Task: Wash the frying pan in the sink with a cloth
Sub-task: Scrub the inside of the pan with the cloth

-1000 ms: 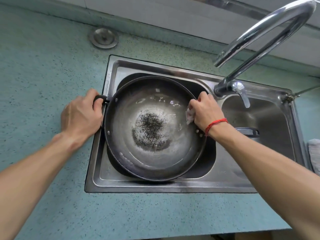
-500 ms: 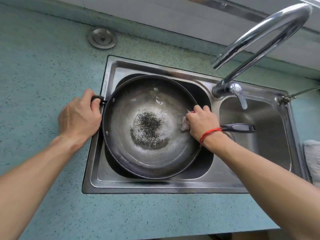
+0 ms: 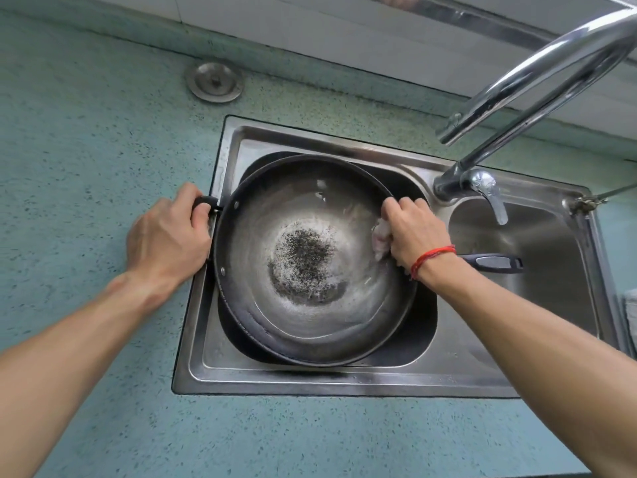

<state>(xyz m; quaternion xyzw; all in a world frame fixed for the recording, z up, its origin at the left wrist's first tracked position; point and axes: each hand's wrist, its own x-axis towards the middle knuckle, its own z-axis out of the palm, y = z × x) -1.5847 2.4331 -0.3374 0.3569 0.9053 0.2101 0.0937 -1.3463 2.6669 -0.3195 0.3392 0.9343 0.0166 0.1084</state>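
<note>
Head view, hands: the left hand (image 3: 165, 243) curls round the short black side handle (image 3: 205, 202) at the sink's left rim; the right hand (image 3: 413, 232), red string (image 3: 432, 257) at the wrist, bunches a pale cloth (image 3: 381, 239) against the pan's inner right wall
Pan: the frying pan (image 3: 310, 322) lies tilted in the left basin, nearly filling it; narrow gaps at front and right; its long black handle (image 3: 493, 263) reaches over the right basin
Surfaces: round, wet grey metal with a dark speckled patch (image 3: 303, 263) at centre; steel sink (image 3: 344, 384); speckled teal counter (image 3: 86, 132)
Change: the cloth hand sits slightly higher than half a second ago; left grip as before
</note>
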